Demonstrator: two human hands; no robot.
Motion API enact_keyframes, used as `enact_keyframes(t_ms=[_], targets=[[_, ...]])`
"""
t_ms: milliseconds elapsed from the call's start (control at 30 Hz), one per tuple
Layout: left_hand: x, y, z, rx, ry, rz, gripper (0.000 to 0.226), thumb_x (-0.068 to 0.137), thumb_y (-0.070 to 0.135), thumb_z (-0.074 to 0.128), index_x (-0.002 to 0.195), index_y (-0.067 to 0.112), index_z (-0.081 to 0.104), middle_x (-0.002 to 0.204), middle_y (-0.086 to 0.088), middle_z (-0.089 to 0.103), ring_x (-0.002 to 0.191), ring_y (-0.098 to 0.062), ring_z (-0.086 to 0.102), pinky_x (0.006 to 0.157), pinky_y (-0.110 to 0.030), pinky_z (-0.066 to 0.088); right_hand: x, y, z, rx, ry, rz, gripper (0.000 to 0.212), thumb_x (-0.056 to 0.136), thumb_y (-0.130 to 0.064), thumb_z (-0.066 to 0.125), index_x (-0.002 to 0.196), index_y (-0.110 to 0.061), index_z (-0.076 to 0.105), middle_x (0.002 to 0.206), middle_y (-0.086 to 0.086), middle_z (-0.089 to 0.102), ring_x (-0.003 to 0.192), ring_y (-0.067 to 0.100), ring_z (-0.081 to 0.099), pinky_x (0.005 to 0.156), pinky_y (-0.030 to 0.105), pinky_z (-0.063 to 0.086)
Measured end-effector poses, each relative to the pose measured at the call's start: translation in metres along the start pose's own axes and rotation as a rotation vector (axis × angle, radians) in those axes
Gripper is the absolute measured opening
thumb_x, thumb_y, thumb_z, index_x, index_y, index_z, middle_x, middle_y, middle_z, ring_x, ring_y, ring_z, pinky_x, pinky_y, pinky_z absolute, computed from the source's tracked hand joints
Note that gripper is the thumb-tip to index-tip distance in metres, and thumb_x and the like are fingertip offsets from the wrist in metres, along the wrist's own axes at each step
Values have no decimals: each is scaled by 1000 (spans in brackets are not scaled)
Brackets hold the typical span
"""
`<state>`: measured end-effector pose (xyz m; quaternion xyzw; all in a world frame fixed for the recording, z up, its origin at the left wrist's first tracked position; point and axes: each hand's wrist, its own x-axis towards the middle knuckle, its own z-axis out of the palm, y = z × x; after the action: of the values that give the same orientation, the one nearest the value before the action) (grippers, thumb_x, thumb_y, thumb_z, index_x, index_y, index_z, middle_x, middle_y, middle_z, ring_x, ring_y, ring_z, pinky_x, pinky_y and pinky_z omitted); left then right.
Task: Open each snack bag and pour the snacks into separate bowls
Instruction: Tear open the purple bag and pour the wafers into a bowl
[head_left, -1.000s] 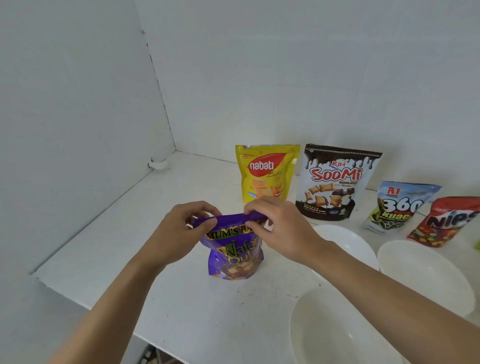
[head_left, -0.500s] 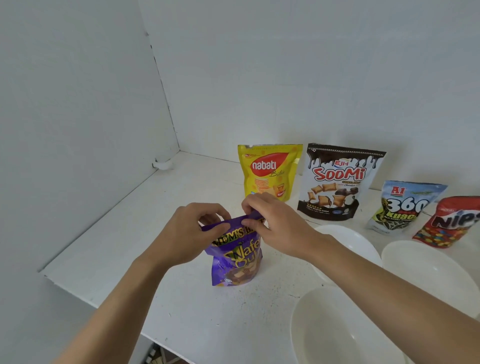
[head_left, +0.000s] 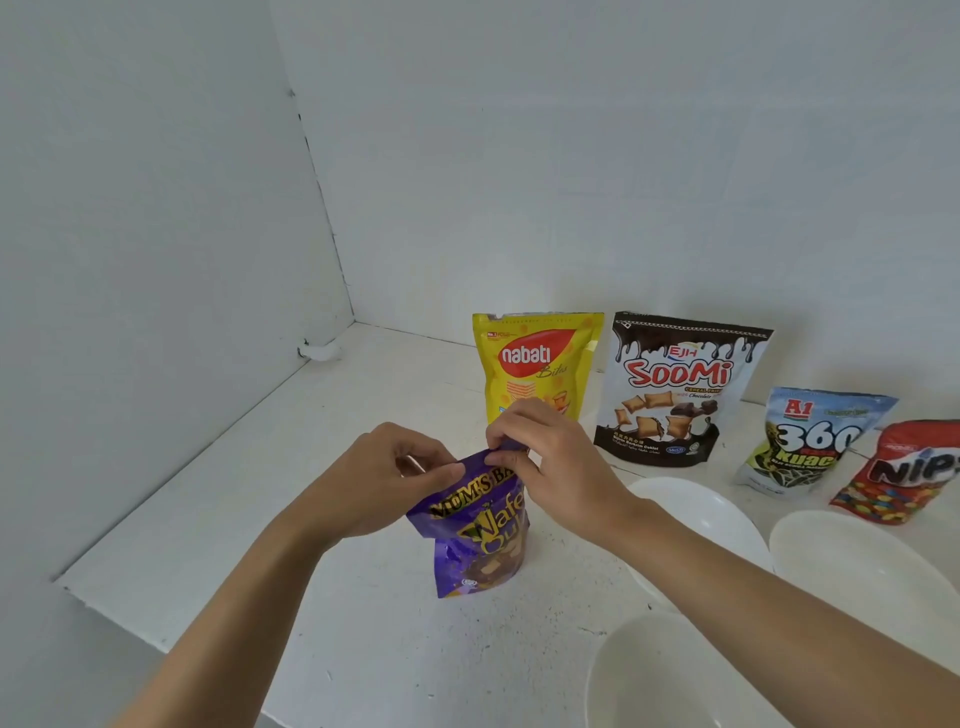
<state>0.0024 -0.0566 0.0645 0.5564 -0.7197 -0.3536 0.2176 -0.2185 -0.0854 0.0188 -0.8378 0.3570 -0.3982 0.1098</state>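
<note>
Both hands are clamped on the purple wafer bag (head_left: 475, 545), working its top edge. Left hand (head_left: 374, 483) pinches the top-left corner, thumb on the front face, fingers curled behind. Right hand (head_left: 553, 467) pinches the top strip at the right end, fingertips bunched on the purple film. The hands are close together, with a short stretch of the bag's top edge between them.

The bag stands on the white surface (head_left: 249, 519) directly below the hands, bottom resting down, top leaning toward the left hand. Cannot tell if the seal is torn yet.

Just beyond the right hand stands the yellow nabati bag (head_left: 537, 358), upright, lower part hidden by the fingers. Right of it is the Soomi bag (head_left: 680, 384), upright. Further right of the right hand are the A1 360 bag (head_left: 810, 441) and the red Nips bag (head_left: 906, 475), the latter cut by the frame edge.

Three white bowls sit on the right-hand side: middle bowl (head_left: 711, 514) partly under the right forearm, far-right bowl (head_left: 857, 566) beside it, nearest bowl (head_left: 649, 675) below the forearm. No snacks visible in them.
</note>
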Motion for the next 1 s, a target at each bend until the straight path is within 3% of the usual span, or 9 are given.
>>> enact_keyframes(t_ms=[67,200,400,833,1000], targets=[[3,1,2,-20,-6,-1,21,95,38,64,88,26,79,84,10,77,83,-13,72,73,-32,60,-1,4,3,-3,62,-23,6,89,-8,72,93,-10,68,95,-3,61,94,7,52,78,25,48],[4,7,7,-128,-4,-39,37,99,43,54,77,26,78,72,6,76,62,-6,67,61,-15,49,-5,10,2,-4,138,-70,7,85,-9,77,92,-9,75,96,0,69,95,18,63,79,37,54],[13,6,4,-180,-35,-48,33,94,45,61,87,19,80,84,-1,78,84,-26,74,78,-34,58,-6,12,-2,0,115,-100,14,85,-7,77,99,-10,79,101,2,72,98,19,64,81,38,55],[21,-7,-1,-331,-186,-79,48,84,57,67,101,13,78,102,-6,78,102,-27,72,96,-48,54,-1,12,-7,-26,76,-127,7,86,-8,77,92,-9,77,97,-1,71,96,17,62,83,34,52],[21,-9,-2,-326,-194,-80,40,89,48,62,102,13,78,103,-6,78,103,-27,71,97,-49,54,6,11,-10,-40,-1,-116,6,88,-9,74,89,-12,69,97,-5,64,98,11,55,86,28,47]])
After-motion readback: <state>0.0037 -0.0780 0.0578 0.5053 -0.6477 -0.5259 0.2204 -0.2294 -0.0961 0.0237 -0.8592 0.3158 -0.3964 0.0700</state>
